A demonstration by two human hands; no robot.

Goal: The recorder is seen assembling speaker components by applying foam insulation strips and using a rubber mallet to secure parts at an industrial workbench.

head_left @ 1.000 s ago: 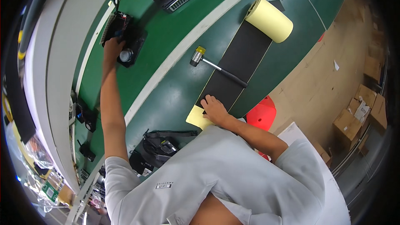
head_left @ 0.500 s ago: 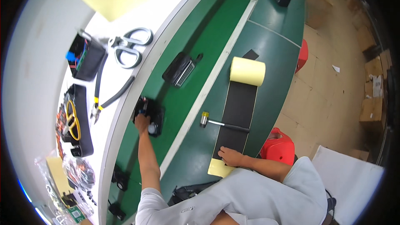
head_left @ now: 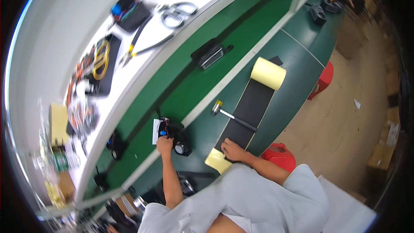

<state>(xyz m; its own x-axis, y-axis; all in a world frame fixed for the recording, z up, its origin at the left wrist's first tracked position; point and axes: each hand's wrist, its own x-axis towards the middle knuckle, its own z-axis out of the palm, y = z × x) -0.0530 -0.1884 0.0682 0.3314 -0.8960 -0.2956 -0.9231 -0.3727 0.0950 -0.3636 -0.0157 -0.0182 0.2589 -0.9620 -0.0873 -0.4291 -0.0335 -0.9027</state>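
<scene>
My left hand (head_left: 164, 145) is closed on a black device (head_left: 183, 133) with a round lens-like part, blue and red bits inside and a white flat piece beside it. It is held over the near rail of the green channel. At the near end of a black strip (head_left: 250, 105) with a pale yellow backing, my right hand (head_left: 233, 150) rests with curled fingers; anything beneath them is hidden. The strip runs out from a yellow roll (head_left: 268, 74). Across it lies a small mallet (head_left: 237, 118) with a yellow-tipped metal head.
Another black device (head_left: 211, 54) sits in the green channel (head_left: 241, 34). On the white shelf lie scissors (head_left: 177, 15), cutting pliers (head_left: 140, 45) and yellow-handled scissors (head_left: 101, 60). A red stool (head_left: 278, 157) stands at the table's right edge. At the far end, a person is among more black devices (head_left: 318, 15).
My left hand has brought the black device out of the green channel, toward me and the table. My right hand stays on the strip. The whole view has turned.
</scene>
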